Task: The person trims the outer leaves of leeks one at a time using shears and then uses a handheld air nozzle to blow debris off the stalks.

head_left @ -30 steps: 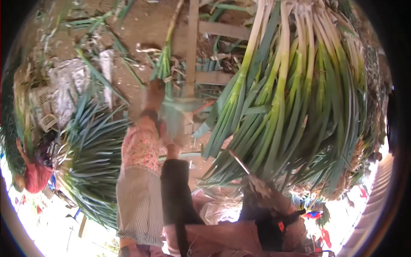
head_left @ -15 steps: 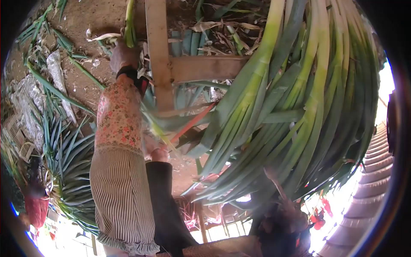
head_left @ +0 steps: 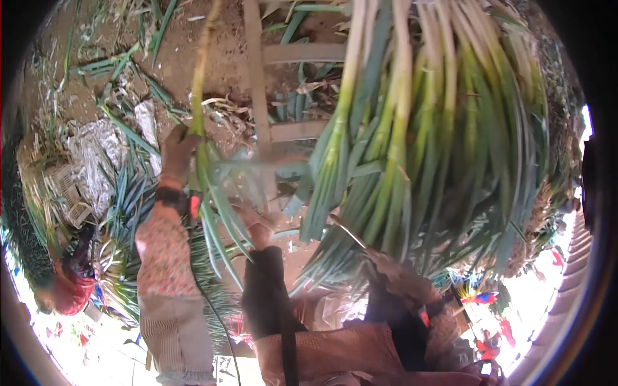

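My left hand, with a watch-like black band at the wrist, is closed around a long green onion. Its pale end points up the view, and its green leaves hang down past my forearm. At the lower right, my right hand is wrapped around a slim knife-like tool whose thin tip points up and left. Its tip lies close to the leaf ends of a large pile of green onions, which fills the right of the view, white ends at the top.
A ladder-like wooden frame stands on the dirt ground left of the pile. Plastic sheeting, a crate and more onions lie at the left. My bare foot is near the frame. A person in red is at the lower left.
My left hand has come back from its far reach near the ground, bringing the green onion with it. My right hand and its tool show more clearly now; the whole view has shifted.
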Motion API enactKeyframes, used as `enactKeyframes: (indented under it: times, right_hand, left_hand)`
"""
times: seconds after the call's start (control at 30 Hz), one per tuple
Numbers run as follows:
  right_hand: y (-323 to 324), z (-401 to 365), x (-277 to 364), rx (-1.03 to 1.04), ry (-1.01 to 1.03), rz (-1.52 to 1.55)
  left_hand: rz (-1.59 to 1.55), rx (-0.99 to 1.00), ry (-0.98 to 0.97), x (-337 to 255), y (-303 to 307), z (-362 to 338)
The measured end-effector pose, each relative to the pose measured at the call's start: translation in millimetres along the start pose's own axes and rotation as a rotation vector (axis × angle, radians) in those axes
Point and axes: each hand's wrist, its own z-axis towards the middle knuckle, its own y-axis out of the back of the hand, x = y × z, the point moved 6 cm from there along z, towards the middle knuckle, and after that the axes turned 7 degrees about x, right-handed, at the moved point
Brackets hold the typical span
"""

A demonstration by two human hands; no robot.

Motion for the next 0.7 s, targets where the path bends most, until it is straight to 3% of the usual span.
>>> enactKeyframes:
  times: [0.07, 0.17, 0.23, 0.3, 0.4, 0.5, 0.57, 0.7]
  right_hand:
    - [4.7, -14.5, -5.7, 0.060, 0.162, 0.060]
    - [1.1, -41.8, 7.6, -0.107, -0.003, 0.294]
    - [3.9, -65.6, 48.9, -0.145, 0.044, 0.239]
    - [15.6, -70.8, 77.9, -0.217, 0.118, 0.152]
    - [37.9, -70.5, 125.0, -0.329, 0.218, -0.253]
    - [44.5, -65.9, 175.4, -0.495, 0.147, -0.779]
    - [38.4, -51.6, 189.2, -0.473, 0.262, -1.046]
    - [19.7, -43.7, 185.1, -0.409, 0.314, -1.201]
  left_hand:
    - [-0.075, 0.009, -0.047, -66.5, 0.9, -35.0]
    - [-0.356, 0.087, -0.113, -163.2, -30.6, -89.1]
    - [-0.463, 0.090, -0.093, -197.2, -76.3, -111.1]
    - [-0.527, 0.138, -0.078, -184.2, -128.9, -109.6]
    - [-0.438, 0.141, -0.070, -126.5, -207.4, -87.6]
    - [-0.474, 0.112, 0.040, -127.4, -269.9, -96.6]
    - [-0.466, 0.091, 0.059, -123.9, -280.8, -96.2]
    - [-0.299, 0.000, 0.066, -110.0, -278.2, -93.0]
